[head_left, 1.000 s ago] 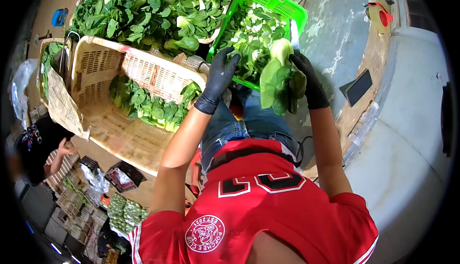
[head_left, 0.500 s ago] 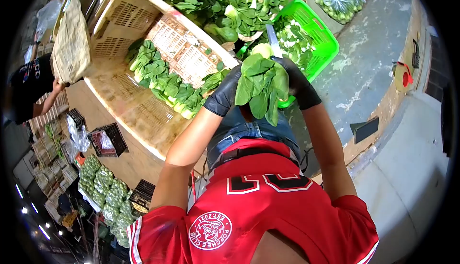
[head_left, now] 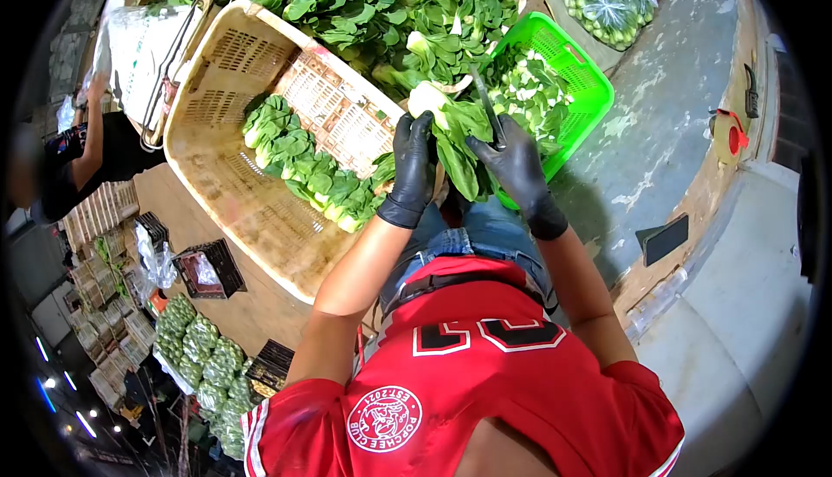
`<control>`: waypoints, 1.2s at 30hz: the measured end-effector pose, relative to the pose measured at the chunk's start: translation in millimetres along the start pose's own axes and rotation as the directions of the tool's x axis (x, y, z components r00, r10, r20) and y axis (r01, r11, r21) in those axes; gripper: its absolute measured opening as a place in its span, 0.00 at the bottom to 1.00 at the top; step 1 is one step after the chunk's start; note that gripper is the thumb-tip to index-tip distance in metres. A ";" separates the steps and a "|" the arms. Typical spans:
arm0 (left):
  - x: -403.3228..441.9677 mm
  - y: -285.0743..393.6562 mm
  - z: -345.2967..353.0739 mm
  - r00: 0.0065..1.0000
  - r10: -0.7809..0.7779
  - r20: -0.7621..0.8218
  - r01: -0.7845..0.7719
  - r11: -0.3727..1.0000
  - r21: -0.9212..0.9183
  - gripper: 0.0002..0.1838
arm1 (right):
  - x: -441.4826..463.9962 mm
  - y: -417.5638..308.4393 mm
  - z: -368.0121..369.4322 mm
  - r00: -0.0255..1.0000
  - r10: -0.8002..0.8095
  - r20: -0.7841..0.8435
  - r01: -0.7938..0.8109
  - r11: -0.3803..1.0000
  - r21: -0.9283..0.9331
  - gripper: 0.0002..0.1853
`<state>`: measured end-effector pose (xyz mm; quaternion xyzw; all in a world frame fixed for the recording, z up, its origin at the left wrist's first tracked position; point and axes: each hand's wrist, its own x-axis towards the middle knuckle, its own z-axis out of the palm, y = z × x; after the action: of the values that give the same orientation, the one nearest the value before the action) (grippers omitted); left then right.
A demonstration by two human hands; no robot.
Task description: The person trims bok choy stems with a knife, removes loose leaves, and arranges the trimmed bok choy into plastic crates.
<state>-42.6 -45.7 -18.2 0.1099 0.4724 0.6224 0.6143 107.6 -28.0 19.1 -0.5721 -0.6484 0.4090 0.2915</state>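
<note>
My left hand [head_left: 413, 162], in a black glove, is closed around a head of bok choy [head_left: 461, 143]. Its pale stem end points up and left, and its leaves hang down between my hands. In my black-gloved right hand [head_left: 516, 165] is a knife [head_left: 486, 103], blade pointing up and away from me. The blade lies close beside the leaves; whether it touches them I cannot tell. Just beyond the knife stands a bright green basket [head_left: 589, 100] with cut pale pieces and leaves in it.
A large cream crate [head_left: 225, 178] at left holds rows of bok choy [head_left: 290, 143]. More loose greens [head_left: 373, 9] are heaped at the far side. A bagged bundle [head_left: 609, 5] lies upper right, a phone [head_left: 666, 240] at right. Another person's arm [head_left: 91, 139] is beside a white bag [head_left: 147, 57].
The bok choy has tilted, its stem end swinging up and left. My right hand has lowered slightly and the knife stands more upright. At left, the other person's arm has risen.
</note>
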 end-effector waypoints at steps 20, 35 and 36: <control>203.5 185.5 -91.7 0.753 0.630 0.191 -0.603 0.543 0.585 0.19 | -56.8 48.7 -31.9 0.867 0.499 -0.011 -0.462 0.811 0.358 0.03; 144.3 -152.9 -251.8 0.907 -0.412 0.088 -0.168 -0.163 0.972 0.26 | -80.4 125.3 -39.1 0.727 0.681 -0.081 -0.686 0.722 -0.086 0.13; 149.8 -136.2 -227.9 0.832 -0.549 -0.083 -0.025 -0.186 0.982 0.30 | -85.8 128.1 -41.6 0.717 0.693 -0.074 -0.697 0.711 -0.095 0.13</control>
<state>-149.1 -46.3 -303.9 0.5400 0.6517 -0.1249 0.5177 222.4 -102.5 -63.2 -0.7962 -0.4038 0.4408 0.0933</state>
